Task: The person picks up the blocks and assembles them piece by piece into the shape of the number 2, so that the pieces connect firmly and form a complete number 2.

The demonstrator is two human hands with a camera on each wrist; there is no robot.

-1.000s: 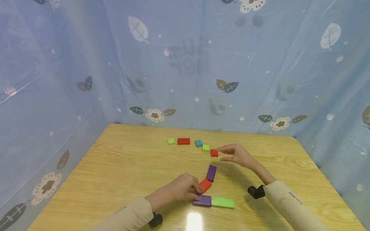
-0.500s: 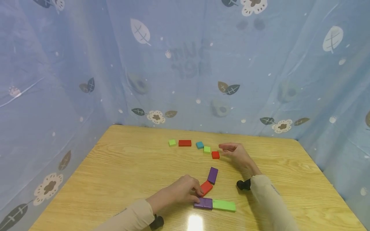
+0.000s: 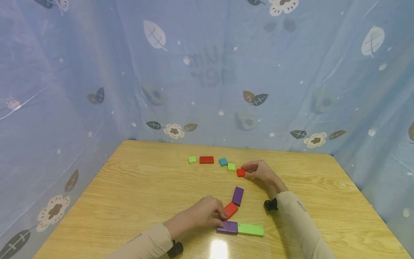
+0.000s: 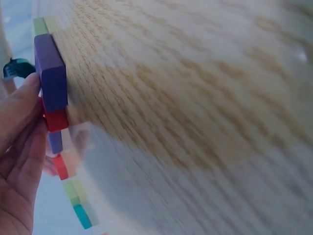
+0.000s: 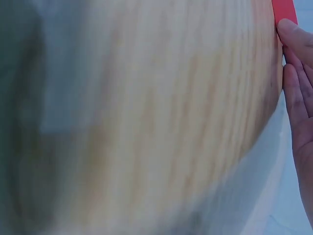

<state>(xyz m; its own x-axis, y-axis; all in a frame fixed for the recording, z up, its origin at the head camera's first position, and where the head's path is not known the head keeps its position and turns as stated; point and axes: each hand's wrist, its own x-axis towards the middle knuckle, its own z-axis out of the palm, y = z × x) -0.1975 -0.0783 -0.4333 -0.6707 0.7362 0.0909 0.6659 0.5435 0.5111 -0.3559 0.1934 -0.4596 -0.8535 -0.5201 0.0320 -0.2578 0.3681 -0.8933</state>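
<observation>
My left hand (image 3: pixel 206 211) rests at the near blocks, thumb touching a purple block (image 3: pixel 230 228) and a fingertip on a red block (image 3: pixel 231 210). In the left wrist view, the thumb lies against that purple block (image 4: pixel 53 78), with the red one (image 4: pixel 56 120) behind it. A light green block (image 3: pixel 251 229) adjoins the purple block's right end. Beyond the red block, a second purple block (image 3: pixel 238 196) stands at an angle. Farther back, my right hand (image 3: pixel 260 170) pinches a small red block (image 3: pixel 240 173) between thumb and fingers; the right wrist view shows its edge (image 5: pixel 284 11).
Left of the right hand, a small green block (image 3: pixel 231 167), a blue block (image 3: pixel 223 162), a longer red block (image 3: pixel 206 160) and another green block (image 3: pixel 192 160) lie in a loose row. The wooden table (image 3: pixel 145 194) meets a patterned blue curtain (image 3: pixel 200 86) behind.
My right hand drew back slightly from the small red block, then came in and took hold of it. The left hand and the near blocks have stayed put.
</observation>
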